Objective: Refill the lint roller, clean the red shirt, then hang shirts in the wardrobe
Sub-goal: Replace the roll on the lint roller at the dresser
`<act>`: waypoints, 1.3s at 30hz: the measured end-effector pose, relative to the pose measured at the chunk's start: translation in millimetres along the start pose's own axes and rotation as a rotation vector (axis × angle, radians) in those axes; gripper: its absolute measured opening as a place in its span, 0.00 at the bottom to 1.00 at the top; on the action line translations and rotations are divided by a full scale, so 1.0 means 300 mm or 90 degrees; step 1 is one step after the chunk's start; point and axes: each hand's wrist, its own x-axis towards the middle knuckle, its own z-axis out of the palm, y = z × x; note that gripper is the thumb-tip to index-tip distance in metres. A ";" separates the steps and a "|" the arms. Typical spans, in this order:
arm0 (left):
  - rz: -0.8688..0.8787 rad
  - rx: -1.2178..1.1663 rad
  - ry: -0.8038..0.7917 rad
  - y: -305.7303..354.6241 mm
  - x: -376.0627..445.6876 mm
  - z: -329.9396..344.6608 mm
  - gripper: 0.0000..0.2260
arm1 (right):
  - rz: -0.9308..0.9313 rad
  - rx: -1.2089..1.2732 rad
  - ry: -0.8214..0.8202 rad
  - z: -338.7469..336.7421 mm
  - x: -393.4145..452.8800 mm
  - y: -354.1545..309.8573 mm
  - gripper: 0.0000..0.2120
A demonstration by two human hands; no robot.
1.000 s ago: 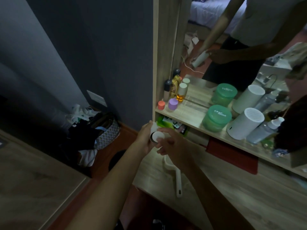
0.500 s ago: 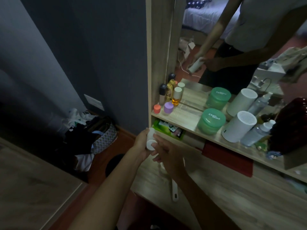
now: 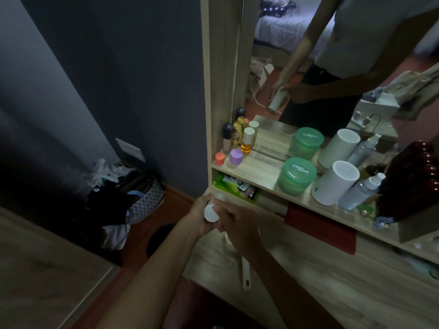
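Over desk — both hands point(image 3: 215, 216) clasp roll point(image 3: 212, 212).

Dim room: dark grey wall point(image 3: 118, 67), reddish floor point(image 3: 152, 224), mirrored wooden dresser point(image 3: 332, 288).

Your wooden counter point(image 3: 320, 288) carries a white handle point(image 3: 245, 274); the shelf point(image 3: 256, 172) above holds a green jar point(image 3: 297, 175) and white cylinder point(image 3: 335, 184).

The roll point(image 3: 212, 211) tipped in the left hand point(image 3: 199, 216): a second ago its round white end faced up, and it since swung toward the person. The right hand point(image 3: 237, 227) slid closer over the roll's side, covering more of it.
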 end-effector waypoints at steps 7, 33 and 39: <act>0.035 -0.086 -0.012 0.010 0.026 0.045 0.22 | -0.230 -0.255 0.134 0.007 -0.009 0.021 0.23; 0.102 -0.035 0.034 0.023 -0.048 -0.016 0.19 | 0.042 -0.181 -0.138 -0.141 -0.105 0.042 0.42; 0.106 -0.036 -0.030 0.004 -0.081 0.023 0.19 | -0.035 -0.157 -0.087 -0.132 -0.067 -0.029 0.51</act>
